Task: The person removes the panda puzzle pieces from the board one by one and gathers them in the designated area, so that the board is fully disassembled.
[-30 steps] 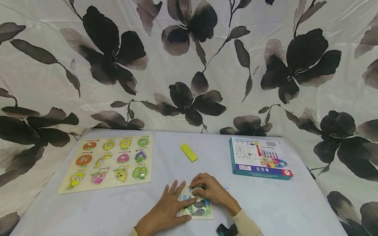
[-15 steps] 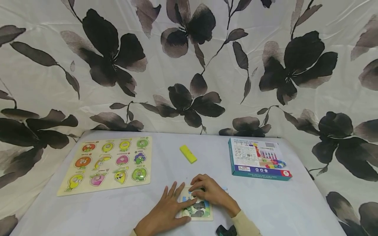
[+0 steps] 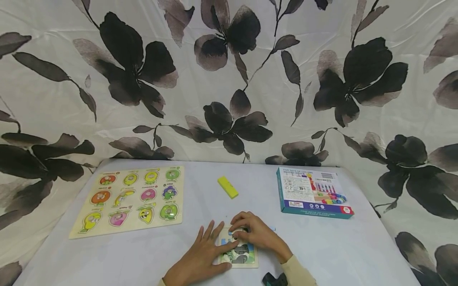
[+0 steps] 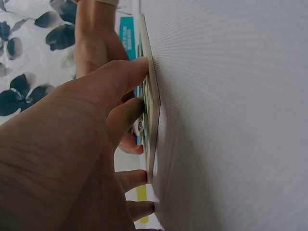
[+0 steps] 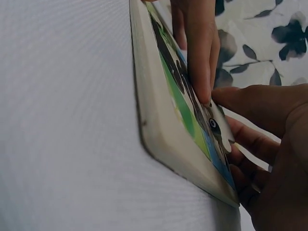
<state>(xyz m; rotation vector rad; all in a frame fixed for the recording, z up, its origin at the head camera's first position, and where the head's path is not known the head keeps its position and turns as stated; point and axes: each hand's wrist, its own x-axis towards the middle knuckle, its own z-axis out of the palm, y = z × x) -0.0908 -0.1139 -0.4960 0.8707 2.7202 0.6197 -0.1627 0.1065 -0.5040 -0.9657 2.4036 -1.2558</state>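
A small wooden jigsaw board (image 3: pixel 256 262) with a black-and-white animal, green and blue picture lies at the table's near middle. My left hand (image 3: pixel 200 254) is spread beside and over it, its thumb and a straight finger resting on the board. From the right, my right hand (image 3: pixel 255 230) reaches over the far part of the board. In the right wrist view its thumb and fingers pinch a puzzle piece (image 5: pixel 222 127) bearing a printed eye. That piece sits a little raised and tilted over the board's surface. The hands hide much of the picture.
A fruit peg puzzle board (image 3: pixel 132 226) lies at the left. Beyond the hands is a yellow block (image 3: pixel 228 187). A boxed bead set (image 3: pixel 315 192) lies at the right, and a dark object (image 3: pixel 274 279) is by the right sleeve. Floral cloth (image 3: pixel 229 79) hangs behind the table.
The head view has tipped slightly, so things appear a little lower. Over the board, my right fingers have shifted only slightly with the piece; my left hand stays put.
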